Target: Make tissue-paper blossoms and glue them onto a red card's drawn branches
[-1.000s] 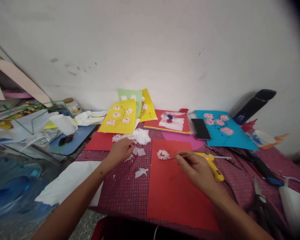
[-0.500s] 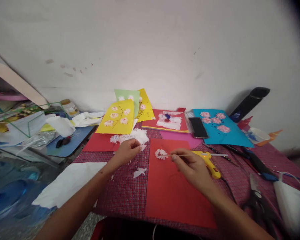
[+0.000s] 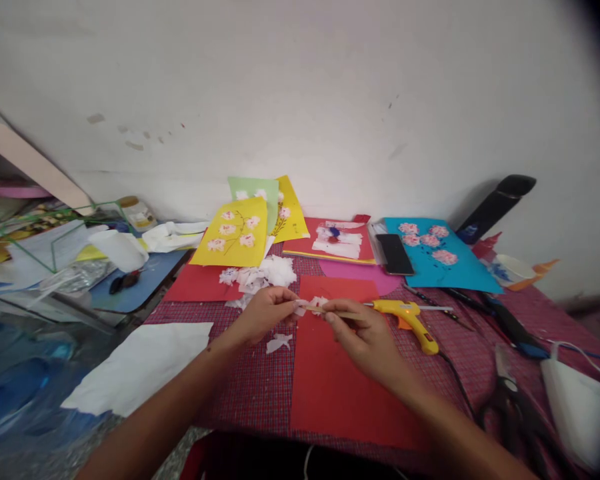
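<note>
My left hand (image 3: 270,312) pinches a small piece of white tissue paper (image 3: 301,307). Between the fingers of my right hand (image 3: 357,327) is a thin wooden stick (image 3: 343,314), its tip at the tissue piece. Both hands hover over the upper left of a red paper sheet (image 3: 340,393). Partly hidden behind the fingers, a white tissue flower (image 3: 319,303) sits on that sheet. A heap of white tissue pieces (image 3: 275,270) lies beyond my left hand, and one loose scrap (image 3: 279,343) rests beside the sheet.
Right of the sheet lies a yellow glue gun (image 3: 410,320) with its cord, then black scissors (image 3: 515,407) and a white box (image 3: 580,407). Flower pictures on yellow paper (image 3: 235,233) and blue paper (image 3: 440,260) stand behind, with a phone (image 3: 395,254). White paper (image 3: 145,367) lies left.
My left hand has moved right with the tissue piece. My right hand has drawn the stick back left and down, so the stick's tip now meets the tissue piece rather than the flower.
</note>
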Available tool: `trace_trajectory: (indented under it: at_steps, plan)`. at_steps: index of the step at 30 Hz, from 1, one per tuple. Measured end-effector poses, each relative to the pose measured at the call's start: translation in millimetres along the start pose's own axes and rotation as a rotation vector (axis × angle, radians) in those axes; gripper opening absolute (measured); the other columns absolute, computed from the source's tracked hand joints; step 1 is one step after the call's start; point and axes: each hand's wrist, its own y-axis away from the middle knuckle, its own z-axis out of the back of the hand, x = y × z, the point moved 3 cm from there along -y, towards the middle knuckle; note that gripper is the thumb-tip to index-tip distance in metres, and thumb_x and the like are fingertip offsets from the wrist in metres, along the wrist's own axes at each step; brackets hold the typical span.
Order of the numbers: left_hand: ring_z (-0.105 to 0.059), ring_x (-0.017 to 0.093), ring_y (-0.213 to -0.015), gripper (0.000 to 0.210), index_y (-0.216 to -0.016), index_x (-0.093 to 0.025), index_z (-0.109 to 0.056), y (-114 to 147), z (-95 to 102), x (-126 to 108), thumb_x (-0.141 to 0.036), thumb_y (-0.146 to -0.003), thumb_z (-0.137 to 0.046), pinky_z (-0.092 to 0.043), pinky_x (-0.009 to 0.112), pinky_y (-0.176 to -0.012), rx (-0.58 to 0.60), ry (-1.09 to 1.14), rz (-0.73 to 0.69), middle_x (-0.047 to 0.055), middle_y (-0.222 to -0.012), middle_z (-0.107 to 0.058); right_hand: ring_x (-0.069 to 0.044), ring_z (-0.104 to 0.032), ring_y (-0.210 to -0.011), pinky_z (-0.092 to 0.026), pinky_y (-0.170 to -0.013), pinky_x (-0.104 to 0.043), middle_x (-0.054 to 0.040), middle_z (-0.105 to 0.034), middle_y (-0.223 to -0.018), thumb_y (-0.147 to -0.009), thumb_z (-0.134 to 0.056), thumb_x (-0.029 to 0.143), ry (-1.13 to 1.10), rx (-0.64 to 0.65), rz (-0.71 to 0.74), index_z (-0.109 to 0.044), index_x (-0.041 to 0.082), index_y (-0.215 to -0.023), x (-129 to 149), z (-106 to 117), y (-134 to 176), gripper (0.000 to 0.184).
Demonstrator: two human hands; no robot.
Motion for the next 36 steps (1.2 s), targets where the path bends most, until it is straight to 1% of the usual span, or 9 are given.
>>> trace_trajectory:
  at_steps: [4, 7, 10, 13, 18, 20, 24, 27, 36]
  plan:
    - [-0.059, 0.01, -0.058, 0.017, -0.086, -0.012, -0.067, 1, 1.3, 2, -0.024, -0.075, -0.062, -0.046, 0.022, -0.058, 0.021, -0.037, 0.013, 0.002, -0.071, -0.066, -0.014, -0.061, -0.064, -0.048, -0.057, -0.024, -0.003, -0.07, -0.082, -0.091, -0.057, 0.028, -0.062, 0.012, -0.059, -0.069, 0.021, -0.096, -3, 1, -1, 0.015]
    - [-0.059, 0.01, -0.061, 0.026, -0.097, -0.013, -0.067, 2, 0.3, 6, -0.02, -0.073, -0.062, -0.043, 0.021, -0.057, 0.1, -0.091, -0.023, 0.002, -0.076, -0.068, -0.012, -0.057, -0.056, -0.046, -0.052, -0.023, -0.0021, -0.068, -0.074, -0.09, -0.058, 0.032, -0.124, -0.024, -0.13, -0.069, 0.019, -0.088, -5, 4, -6, 0.017]
    - [-0.056, 0.01, -0.061, 0.028, -0.102, -0.015, -0.067, 2, -3.2, 4, -0.025, -0.077, -0.064, -0.04, 0.02, -0.056, 0.136, -0.208, -0.13, 0.001, -0.077, -0.067, -0.009, -0.053, -0.048, -0.042, -0.044, -0.022, -0.0016, -0.065, -0.069, -0.09, -0.057, 0.035, -0.169, -0.065, -0.188, -0.066, 0.017, -0.078, -7, 5, -16, 0.024]
    - [-0.057, 0.011, -0.067, 0.019, -0.095, -0.017, -0.069, 1, -5.9, -6, -0.027, -0.081, -0.062, -0.041, 0.021, -0.06, 0.057, -0.416, -0.267, 0.0, -0.078, -0.068, -0.009, -0.05, -0.042, -0.038, -0.041, -0.022, 0.0007, -0.062, -0.064, -0.088, -0.058, 0.037, -0.219, -0.096, -0.245, -0.063, 0.016, -0.082, -8, 6, -31, 0.022]
    - [-0.058, 0.013, -0.071, 0.018, -0.089, -0.017, -0.069, -7, -9.5, -17, -0.03, -0.088, -0.056, -0.04, 0.023, -0.065, 0.021, -0.62, -0.39, -0.001, -0.077, -0.068, -0.009, -0.049, -0.041, -0.036, -0.04, -0.022, 0.0039, -0.06, -0.062, -0.086, -0.057, 0.039, -0.336, 0.093, -0.326, -0.057, 0.019, -0.09, -8, 9, -54, 0.021]
    - [-0.057, 0.012, -0.068, 0.021, -0.089, -0.016, -0.069, -13, -10.8, -16, -0.03, -0.09, -0.053, -0.039, 0.023, -0.063, 0.031, -0.658, -0.405, -0.001, -0.075, -0.067, -0.01, -0.05, -0.046, -0.036, -0.044, -0.023, 0.0035, -0.059, -0.064, -0.087, -0.055, 0.039, -0.235, 0.162, -0.263, -0.057, 0.019, -0.087, -8, 12, -62, 0.019]
    - [-0.056, 0.013, -0.069, 0.019, -0.084, -0.016, -0.068, -30, -16.0, -10, -0.026, -0.089, -0.053, -0.038, 0.024, -0.064, 0.082, -0.752, -0.453, 0.001, -0.077, -0.066, -0.011, -0.045, -0.054, -0.031, -0.05, -0.024, 0.0032, -0.051, -0.06, -0.088, -0.051, 0.032, 0.182, 0.162, -0.073, -0.053, 0.019, -0.067, -14, 13, -74, 0.025]
    - [-0.056, 0.014, -0.071, 0.016, -0.074, -0.016, -0.064, -43, -21.5, -6, -0.019, -0.085, -0.053, -0.038, 0.025, -0.066, 0.137, -0.839, -0.501, 0.001, -0.073, -0.064, -0.011, -0.044, -0.055, -0.025, -0.051, -0.025, 0.0028, -0.051, -0.058, -0.087, -0.048, 0.025, 0.38, 0.195, -0.035, -0.05, 0.019, -0.063, -21, 7, -81, 0.025]
    - [-0.059, 0.019, -0.076, 0.018, -0.079, -0.017, -0.068, -58, -28.9, 6, -0.013, -0.081, -0.05, -0.042, 0.028, -0.074, 0.218, -0.938, -0.433, 0.005, -0.079, -0.067, -0.012, -0.046, -0.056, -0.024, -0.052, -0.025, 0.0007, -0.057, -0.061, -0.089, -0.048, 0.024, 0.474, 0.218, 0.005, -0.053, 0.018, -0.068, -44, 0, -81, 0.023]
